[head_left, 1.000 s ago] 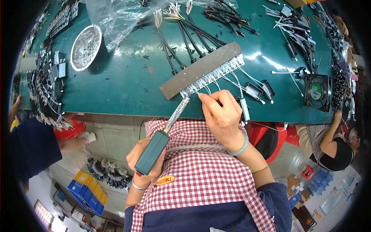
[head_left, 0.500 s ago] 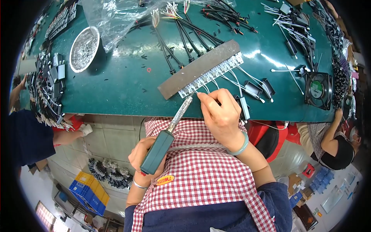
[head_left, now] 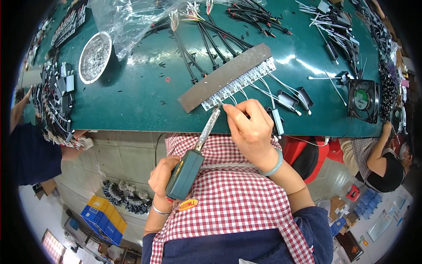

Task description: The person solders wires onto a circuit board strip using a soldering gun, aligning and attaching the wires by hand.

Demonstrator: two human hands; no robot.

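My left hand [head_left: 161, 177] is wrapped around the green handle of a soldering iron [head_left: 184, 174]. The iron's metal shaft slants up to the near-left end of a row of small white circuit boards [head_left: 241, 84], its tip at or just above the board edge. Beside that tip, the fingers of my right hand [head_left: 251, 130] are closed in a pinch on a thin white wire, mostly hidden by the fingertips. The boards lie along a brown bar [head_left: 225, 77], set aslant on the green table. Black cables [head_left: 211, 49] run from its far side; several white wires [head_left: 263, 83] leave the near side.
Grey-and-black housings [head_left: 288, 101] lie right of my right hand. A small black fan [head_left: 363, 100] stands at the right edge. A white-rimmed bowl of silvery scraps [head_left: 81, 66], a plastic bag [head_left: 125, 26] and heaped wired parts [head_left: 55, 94] are leftward. Co-workers sit on both sides.
The soldering iron has shifted slightly right and up, its tip now closer to the board edge and my right fingertips. My right hand has barely moved.
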